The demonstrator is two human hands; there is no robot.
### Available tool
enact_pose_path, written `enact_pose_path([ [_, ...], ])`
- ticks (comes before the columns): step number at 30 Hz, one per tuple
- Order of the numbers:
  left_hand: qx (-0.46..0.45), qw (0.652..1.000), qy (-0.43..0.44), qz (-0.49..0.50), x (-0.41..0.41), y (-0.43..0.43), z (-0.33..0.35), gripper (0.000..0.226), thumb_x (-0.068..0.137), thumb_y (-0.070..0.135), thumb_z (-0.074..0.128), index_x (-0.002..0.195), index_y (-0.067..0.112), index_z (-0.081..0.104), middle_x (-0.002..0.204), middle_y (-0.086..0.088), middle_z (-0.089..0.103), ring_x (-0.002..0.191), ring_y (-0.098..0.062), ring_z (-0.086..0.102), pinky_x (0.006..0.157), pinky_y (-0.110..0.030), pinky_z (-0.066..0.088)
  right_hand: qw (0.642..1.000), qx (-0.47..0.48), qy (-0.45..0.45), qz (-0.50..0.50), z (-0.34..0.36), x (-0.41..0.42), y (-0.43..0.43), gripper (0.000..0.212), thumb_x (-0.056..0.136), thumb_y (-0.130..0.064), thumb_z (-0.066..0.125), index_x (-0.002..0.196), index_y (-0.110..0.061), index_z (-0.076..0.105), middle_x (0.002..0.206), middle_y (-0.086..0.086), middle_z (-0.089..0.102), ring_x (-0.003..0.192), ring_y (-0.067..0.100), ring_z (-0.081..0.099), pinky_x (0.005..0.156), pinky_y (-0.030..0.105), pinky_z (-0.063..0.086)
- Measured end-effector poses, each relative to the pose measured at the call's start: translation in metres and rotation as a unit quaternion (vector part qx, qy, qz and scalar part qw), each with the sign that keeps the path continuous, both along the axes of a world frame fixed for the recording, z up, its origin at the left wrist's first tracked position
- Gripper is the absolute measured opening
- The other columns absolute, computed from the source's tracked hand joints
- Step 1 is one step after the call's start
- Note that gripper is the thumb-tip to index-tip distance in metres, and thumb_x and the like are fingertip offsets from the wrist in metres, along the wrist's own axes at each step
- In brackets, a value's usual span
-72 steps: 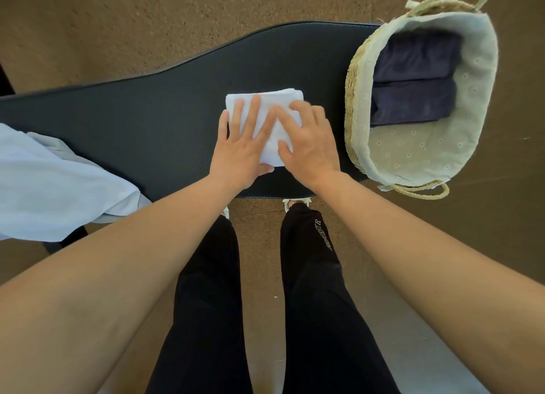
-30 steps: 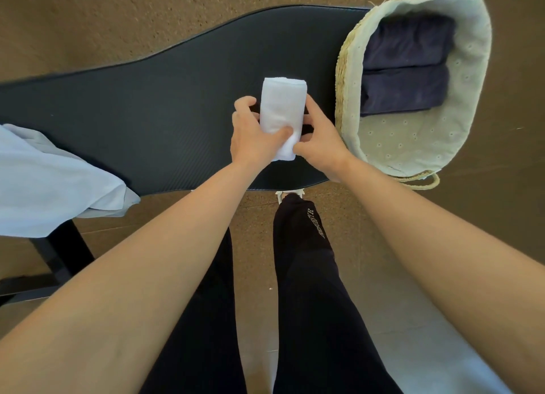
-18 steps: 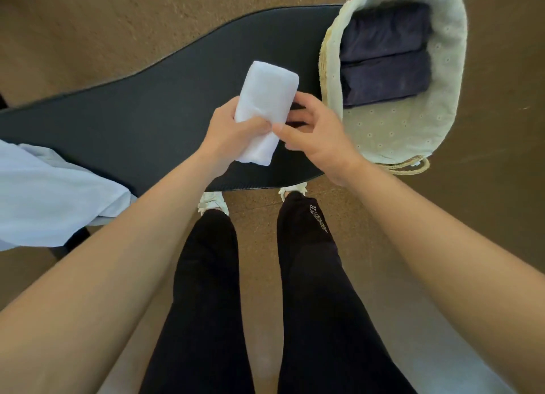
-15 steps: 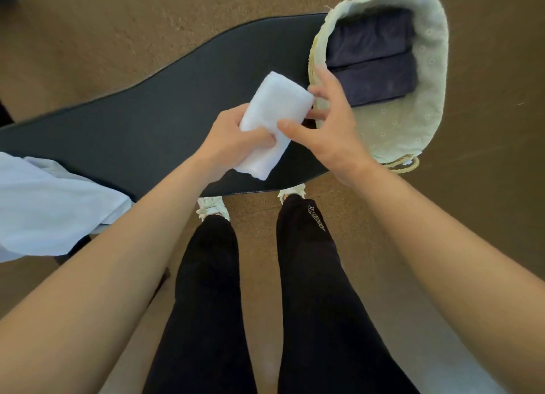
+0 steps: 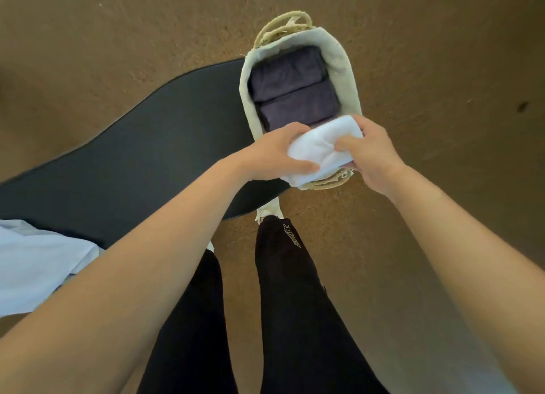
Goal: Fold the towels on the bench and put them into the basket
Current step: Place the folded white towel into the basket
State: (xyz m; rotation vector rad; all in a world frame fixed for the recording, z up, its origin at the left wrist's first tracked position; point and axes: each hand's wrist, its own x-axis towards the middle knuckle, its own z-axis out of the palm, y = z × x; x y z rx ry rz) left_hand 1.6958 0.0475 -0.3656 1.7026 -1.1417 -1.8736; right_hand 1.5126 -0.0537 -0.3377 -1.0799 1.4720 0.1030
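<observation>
A folded white towel (image 5: pixel 320 150) hangs over the near end of the woven basket (image 5: pixel 343 66), which stands on the right end of the black bench (image 5: pixel 141 160). My left hand (image 5: pixel 274 152) grips the towel's left side, thumb across its front. My right hand (image 5: pixel 371 155) holds its right side, thumb on top. Two folded dark purple towels (image 5: pixel 292 90) lie side by side in the far part of the basket. The basket's near floor is hidden by the towel and my hands.
A pale blue cloth (image 5: pixel 38 264) lies bunched at the bench's left end, hanging over its near edge. My legs in black trousers (image 5: pixel 292 305) stand close to the bench. Brown carpet (image 5: pixel 442 69) surrounds bench and basket.
Both hands lifted the folded white towel off the bench and carried it right, to above the near end of the basket. The view has swung right with it.
</observation>
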Motion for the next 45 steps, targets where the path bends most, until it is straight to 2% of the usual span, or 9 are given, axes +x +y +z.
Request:
enact_pose_path([
  [4, -0.031, 0.985, -0.120, -0.116, -0.006, -0.024, -0.022, 0.070, 0.088, 0.042, 0.075, 0.147, 0.028, 0.042, 0.128, 0.007, 0.061, 0.112, -0.019, 0.057, 0.094, -0.037, 0.048, 0.997, -0.018, 0.073, 0.019, -0.027, -0.001, 0.004, 0.046, 0.081, -0.007, 0.059, 0.126, -0.017, 0.062, 0.118, 0.008, 0.066, 0.108, 0.028, 0.065, 0.091, 0.052, 0.059],
  [9, -0.013, 0.935, -0.255, -0.245, -0.014, -0.037, -0.048, 0.064, 0.092, 0.049, 0.065, 0.144, 0.023, 0.040, 0.110, -0.001, 0.065, 0.092, -0.024, 0.058, 0.073, -0.037, 0.041, 0.982, -0.045, 0.149, 0.112, -0.061, 0.012, 0.003, 0.045, 0.090, -0.010, 0.060, 0.135, -0.013, 0.056, 0.125, 0.008, 0.064, 0.115, 0.026, 0.063, 0.092, 0.037, 0.053],
  [15, -0.102, 0.879, -0.405, -0.231, -0.028, -0.023, -0.064, 0.040, 0.093, 0.046, 0.064, 0.115, 0.014, 0.055, 0.101, -0.006, 0.061, 0.094, -0.030, 0.061, 0.067, -0.038, 0.037, 0.937, -0.037, 0.264, 0.226, -0.078, 0.032, -0.008, 0.042, 0.100, -0.013, 0.056, 0.141, -0.005, 0.050, 0.135, 0.016, 0.061, 0.125, 0.032, 0.059, 0.086, 0.033, 0.043],
  [19, -0.269, 0.792, -0.502, -0.219, -0.018, -0.005, -0.065, 0.046, 0.081, 0.055, 0.068, 0.111, 0.019, 0.065, 0.107, -0.005, 0.060, 0.101, -0.031, 0.054, 0.081, -0.041, 0.039, 0.918, -0.066, 0.299, 0.254, -0.084, 0.035, -0.010, 0.042, 0.100, -0.009, 0.055, 0.141, -0.003, 0.049, 0.137, 0.016, 0.060, 0.127, 0.033, 0.059, 0.094, 0.036, 0.048],
  [23, -0.238, 0.820, -0.485, -0.185, -0.007, 0.002, -0.064, 0.068, 0.071, 0.064, 0.072, 0.127, 0.026, 0.062, 0.140, -0.006, 0.050, 0.132, -0.032, 0.043, 0.108, -0.046, 0.030, 0.915, -0.091, 0.305, 0.247, -0.087, 0.033, -0.004, 0.048, 0.098, -0.005, 0.053, 0.144, -0.004, 0.043, 0.141, 0.017, 0.057, 0.131, 0.035, 0.056, 0.101, 0.040, 0.047],
  [27, -0.187, 0.809, -0.508, -0.230, -0.011, -0.005, -0.063, 0.075, 0.066, 0.066, 0.076, 0.128, 0.027, 0.060, 0.142, -0.007, 0.046, 0.133, -0.033, 0.041, 0.110, -0.050, 0.031, 0.900, -0.162, 0.286, 0.287, -0.083, 0.022, 0.006, 0.043, 0.098, -0.002, 0.054, 0.139, -0.002, 0.043, 0.138, 0.020, 0.056, 0.128, 0.037, 0.055, 0.098, 0.043, 0.046],
  [34, -0.124, 0.790, -0.543, -0.254, -0.029, -0.017, -0.064, 0.082, 0.064, 0.062, 0.081, 0.129, 0.021, 0.052, 0.145, -0.011, 0.039, 0.141, -0.039, 0.034, 0.108, -0.051, 0.037, 0.766, -0.376, 0.222, 0.471, -0.072, 0.008, 0.009, 0.045, 0.077, 0.005, 0.075, 0.114, -0.009, 0.055, 0.109, 0.013, 0.054, 0.094, 0.031, 0.056, 0.067, 0.038, 0.044],
  [40, -0.128, 0.786, -0.551, -0.251, -0.030, -0.018, -0.065, 0.075, 0.068, 0.060, 0.082, 0.127, 0.022, 0.054, 0.147, -0.009, 0.040, 0.142, -0.038, 0.036, 0.102, -0.049, 0.040, 0.831, -0.214, 0.171, 0.483, -0.073, 0.008, 0.006, 0.043, 0.090, -0.003, 0.068, 0.126, -0.012, 0.046, 0.123, 0.012, 0.049, 0.103, 0.036, 0.058, 0.087, 0.047, 0.048],
  [45, -0.140, 0.794, -0.542, -0.238, -0.029, -0.018, -0.063, 0.073, 0.071, 0.061, 0.079, 0.127, 0.022, 0.054, 0.146, -0.009, 0.041, 0.139, -0.038, 0.038, 0.099, -0.047, 0.039, 0.835, -0.177, 0.214, 0.475, -0.080, 0.027, 0.001, 0.044, 0.089, -0.006, 0.069, 0.123, -0.014, 0.042, 0.127, 0.013, 0.045, 0.109, 0.038, 0.058, 0.091, 0.047, 0.046],
])
